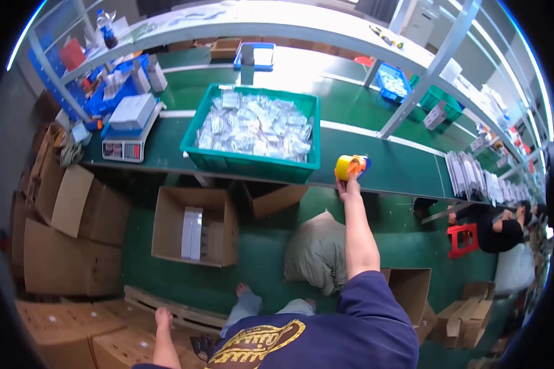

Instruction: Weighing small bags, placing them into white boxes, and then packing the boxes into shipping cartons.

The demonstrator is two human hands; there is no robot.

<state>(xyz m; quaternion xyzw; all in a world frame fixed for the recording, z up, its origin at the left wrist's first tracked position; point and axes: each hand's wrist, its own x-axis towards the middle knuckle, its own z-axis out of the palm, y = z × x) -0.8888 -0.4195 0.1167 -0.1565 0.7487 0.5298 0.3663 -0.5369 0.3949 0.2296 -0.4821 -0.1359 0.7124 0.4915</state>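
Seen from above, the person's left hand (163,318) rests open and empty on stacked cardboard cartons (74,332) at the lower edge. Beyond the knees, a grey sack (317,252) lies on the green floor beside an open box (194,226) holding white packs. The outstretched right hand (349,183) closes its fingers on a yellow tape dispenser (349,166) at the near edge of the green workbench (400,163). Further back, a green crate (252,163) brims with clear packets, next to a weighing scale (131,128).
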